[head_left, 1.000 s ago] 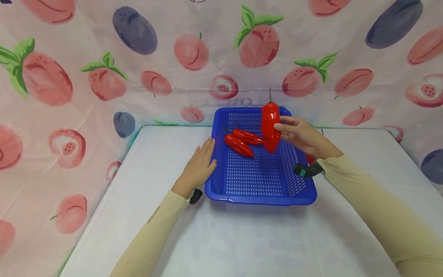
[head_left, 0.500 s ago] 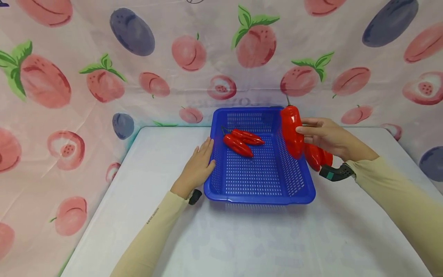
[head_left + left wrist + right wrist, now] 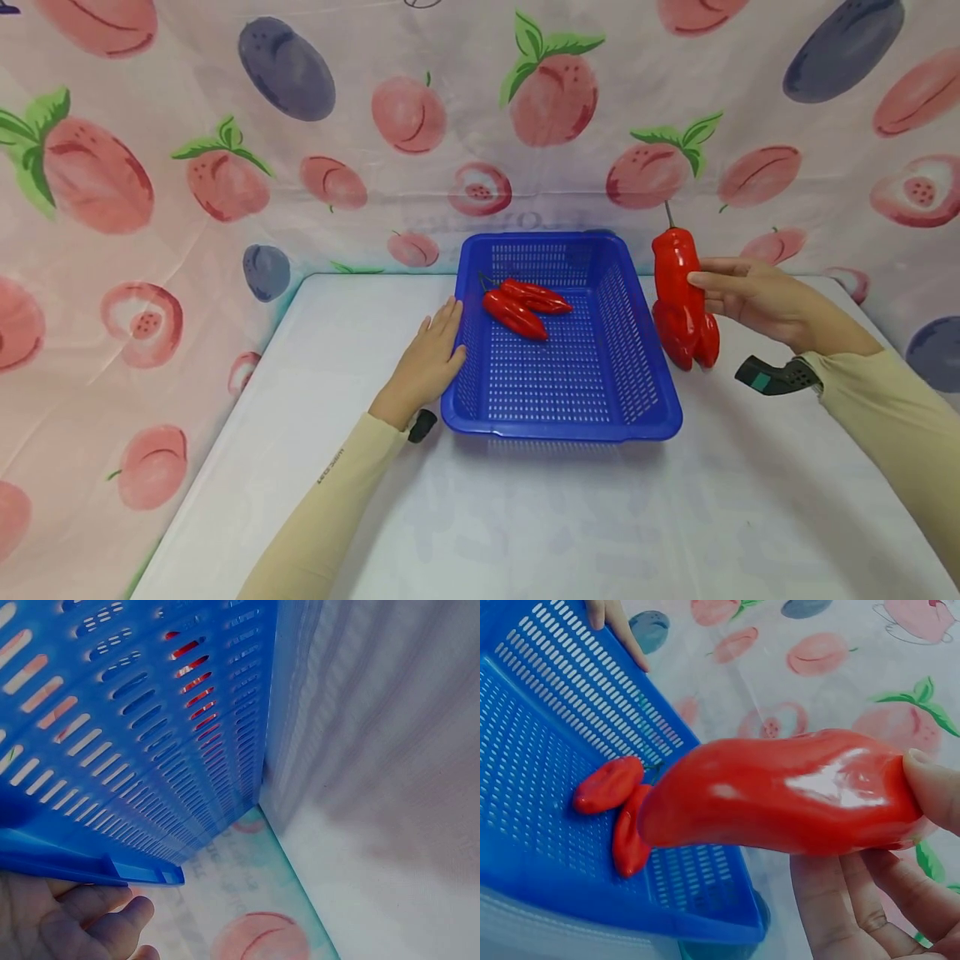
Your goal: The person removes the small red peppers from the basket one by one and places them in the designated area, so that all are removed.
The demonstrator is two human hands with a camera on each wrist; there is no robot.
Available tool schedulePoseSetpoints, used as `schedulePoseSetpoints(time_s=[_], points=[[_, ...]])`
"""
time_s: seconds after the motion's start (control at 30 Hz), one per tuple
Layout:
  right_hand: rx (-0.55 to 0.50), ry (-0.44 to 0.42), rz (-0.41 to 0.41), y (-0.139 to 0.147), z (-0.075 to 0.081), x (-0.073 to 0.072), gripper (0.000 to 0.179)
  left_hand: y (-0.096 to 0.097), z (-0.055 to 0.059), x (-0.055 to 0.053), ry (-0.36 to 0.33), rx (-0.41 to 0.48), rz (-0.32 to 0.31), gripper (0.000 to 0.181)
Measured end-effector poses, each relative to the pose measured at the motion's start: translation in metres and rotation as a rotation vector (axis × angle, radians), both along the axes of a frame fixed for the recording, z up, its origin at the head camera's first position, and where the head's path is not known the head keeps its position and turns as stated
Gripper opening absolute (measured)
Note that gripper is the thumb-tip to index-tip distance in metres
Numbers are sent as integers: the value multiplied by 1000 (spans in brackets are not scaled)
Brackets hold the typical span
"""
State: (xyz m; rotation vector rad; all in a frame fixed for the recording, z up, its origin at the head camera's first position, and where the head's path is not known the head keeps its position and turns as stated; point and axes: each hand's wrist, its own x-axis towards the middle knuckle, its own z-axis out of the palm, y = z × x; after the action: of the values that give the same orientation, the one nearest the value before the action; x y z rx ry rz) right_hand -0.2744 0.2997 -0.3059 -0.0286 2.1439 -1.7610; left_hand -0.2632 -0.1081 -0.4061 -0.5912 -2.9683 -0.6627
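Observation:
My right hand (image 3: pixel 772 304) pinches a long glossy red pepper (image 3: pixel 677 275) between thumb and fingers, its stem pointing up, just past the right rim of the blue basket (image 3: pixel 570 429). In the right wrist view the held pepper (image 3: pixel 787 795) fills the middle, thumb on one side and fingers on the other. Straight fingers of my left hand (image 3: pixel 423 358) rest along the basket's left rim; in the left wrist view that hand (image 3: pixel 75 919) is at the rim's underside. Inside the basket lie two red peppers, a front one (image 3: pixel 516 315) and a back one (image 3: pixel 536 296).
More red peppers (image 3: pixel 707 342) lie on the white table (image 3: pixel 570 525) right of the basket, partly hidden behind the held one. A fruit-printed cloth (image 3: pixel 420 50) hangs behind the table and down its left side.
My right hand has carried the pepper rightward, from over the basket's interior to beyond its right rim. My left hand has stayed at the left rim, and the two peppers inside have not moved.

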Motion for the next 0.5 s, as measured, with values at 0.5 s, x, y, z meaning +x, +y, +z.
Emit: schedulePoseSetpoints(time_s=[0.5], points=[[-118, -71, -98, 40, -1, 2, 25, 0, -2, -1, 0, -3, -7, 65]])
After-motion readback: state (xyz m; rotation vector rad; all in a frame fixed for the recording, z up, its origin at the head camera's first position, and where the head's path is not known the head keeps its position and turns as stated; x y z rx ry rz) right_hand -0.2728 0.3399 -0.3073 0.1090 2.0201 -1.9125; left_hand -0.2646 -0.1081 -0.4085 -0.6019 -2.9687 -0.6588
